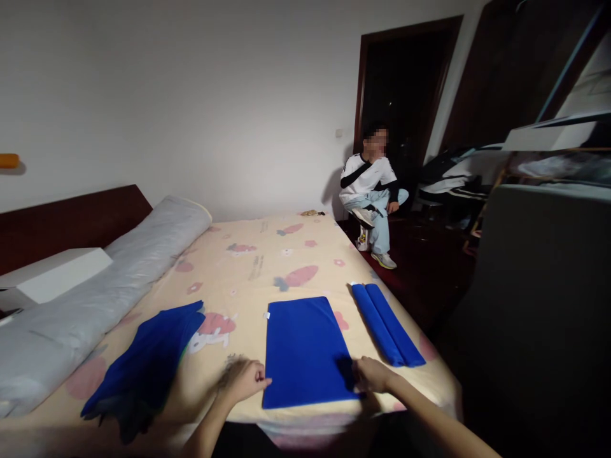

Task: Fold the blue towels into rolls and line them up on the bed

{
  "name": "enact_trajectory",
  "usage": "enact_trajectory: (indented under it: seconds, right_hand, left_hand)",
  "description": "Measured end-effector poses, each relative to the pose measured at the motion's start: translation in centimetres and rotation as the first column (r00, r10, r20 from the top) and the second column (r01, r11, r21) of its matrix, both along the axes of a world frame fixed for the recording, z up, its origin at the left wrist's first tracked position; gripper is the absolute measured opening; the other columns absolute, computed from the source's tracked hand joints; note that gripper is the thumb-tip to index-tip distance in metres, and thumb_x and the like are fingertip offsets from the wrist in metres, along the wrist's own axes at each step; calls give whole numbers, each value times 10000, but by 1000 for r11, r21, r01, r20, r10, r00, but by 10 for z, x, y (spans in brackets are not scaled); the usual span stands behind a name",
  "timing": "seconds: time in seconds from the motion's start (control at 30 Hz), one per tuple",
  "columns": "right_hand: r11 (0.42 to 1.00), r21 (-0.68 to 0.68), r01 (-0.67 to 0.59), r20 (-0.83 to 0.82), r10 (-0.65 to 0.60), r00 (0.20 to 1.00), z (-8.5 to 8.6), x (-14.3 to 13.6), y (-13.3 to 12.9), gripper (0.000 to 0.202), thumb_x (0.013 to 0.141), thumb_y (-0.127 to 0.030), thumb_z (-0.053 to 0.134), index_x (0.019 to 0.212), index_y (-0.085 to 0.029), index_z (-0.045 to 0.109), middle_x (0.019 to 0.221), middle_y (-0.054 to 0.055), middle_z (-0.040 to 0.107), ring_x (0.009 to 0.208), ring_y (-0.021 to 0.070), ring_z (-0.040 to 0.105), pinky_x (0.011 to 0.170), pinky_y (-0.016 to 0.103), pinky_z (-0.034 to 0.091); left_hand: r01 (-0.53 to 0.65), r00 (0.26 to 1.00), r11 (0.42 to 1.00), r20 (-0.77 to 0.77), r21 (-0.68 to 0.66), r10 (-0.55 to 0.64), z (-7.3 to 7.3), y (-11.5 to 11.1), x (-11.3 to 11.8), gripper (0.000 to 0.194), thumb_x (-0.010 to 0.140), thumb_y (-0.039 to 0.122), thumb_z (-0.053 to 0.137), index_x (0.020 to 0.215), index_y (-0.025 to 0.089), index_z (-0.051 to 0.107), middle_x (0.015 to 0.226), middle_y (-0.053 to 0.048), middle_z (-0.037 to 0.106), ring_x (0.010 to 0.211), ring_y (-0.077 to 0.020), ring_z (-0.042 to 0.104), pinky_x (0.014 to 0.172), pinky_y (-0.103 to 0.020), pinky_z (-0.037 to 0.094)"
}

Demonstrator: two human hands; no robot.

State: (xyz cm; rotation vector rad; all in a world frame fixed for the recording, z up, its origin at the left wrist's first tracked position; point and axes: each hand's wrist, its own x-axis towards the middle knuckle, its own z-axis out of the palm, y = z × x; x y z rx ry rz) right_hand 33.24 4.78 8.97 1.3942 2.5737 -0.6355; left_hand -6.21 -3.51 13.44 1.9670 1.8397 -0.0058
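A flat blue towel lies on the bed in front of me, squared off, with a small white tag at its upper left edge. My left hand is closed, its curled fingertips at the towel's left edge near the lower corner. At the right edge, my right hand is also closed, with its fingertips on the cloth and partly in shadow. To the right lie two rolled blue towels, side by side. A loose, rumpled pile of blue towels rests on the left.
The bed has a patterned cream sheet. Along its left side lie a long grey wrapped roll and a white box, by a dark headboard. A person sits beyond the far right corner. A dark grey panel stands right.
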Motion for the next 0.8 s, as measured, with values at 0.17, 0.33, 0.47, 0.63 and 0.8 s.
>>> enact_trajectory:
  seconds: [0.17, 0.33, 0.47, 0.63, 0.8]
  right_hand:
    - [973, 195, 124, -103, -105, 989, 6, -37, 17, 379, 888, -166, 360, 1100, -99, 667, 1113, 197, 677, 1040, 269, 639, 909, 362, 444]
    - [955, 243, 170, -180, -128, 975, -18, -118, -2, 623, 822, -35, 305, 1431, -99, 420, 1488, 160, 417, 1367, 247, 398, 1102, 405, 334]
    - [961, 229, 155, -210, -107, 972, -40, -152, -23, 620, 846, -70, 314, 1465, -72, 345, 1534, 137, 309, 1426, 223, 276, 1157, 403, 280]
    - [942, 297, 160, -303, -66, 951, -71, -149, -31, 573, 894, -132, 336, 1466, -104, 352, 1533, 111, 305, 1425, 227, 274, 1167, 411, 282]
    - [909, 380, 171, -346, -32, 938, -99, -146, -40, 530, 939, -195, 335, 1467, -148, 360, 1521, 92, 342, 1411, 225, 311, 1162, 411, 299]
  left_hand:
    - [-8, 1000, 953, -3, 303, 9, 14, 37, 21, 331, 893, 237, 354, 1020, 232, 660, 1067, -53, 681, 1052, -179, 578, 937, -298, 406]
    - [-7, 999, 926, -27, 376, 19, -32, 56, 90, 621, 796, 15, 298, 1363, 181, 491, 1431, -86, 522, 1330, -174, 443, 1103, -356, 353]
    - [20, 999, 928, -36, 371, -7, -76, 51, 128, 635, 827, 41, 273, 1428, 192, 411, 1522, -43, 398, 1410, -155, 334, 1149, -360, 340]
    - [-39, 995, 894, -61, 447, 74, -119, 34, 125, 587, 877, 112, 277, 1456, 180, 350, 1524, -87, 365, 1415, -202, 323, 1154, -427, 347]
    - [2, 991, 864, -114, 504, 65, -141, 26, 117, 559, 897, 144, 298, 1447, 219, 358, 1519, -51, 376, 1410, -193, 331, 1164, -420, 332]
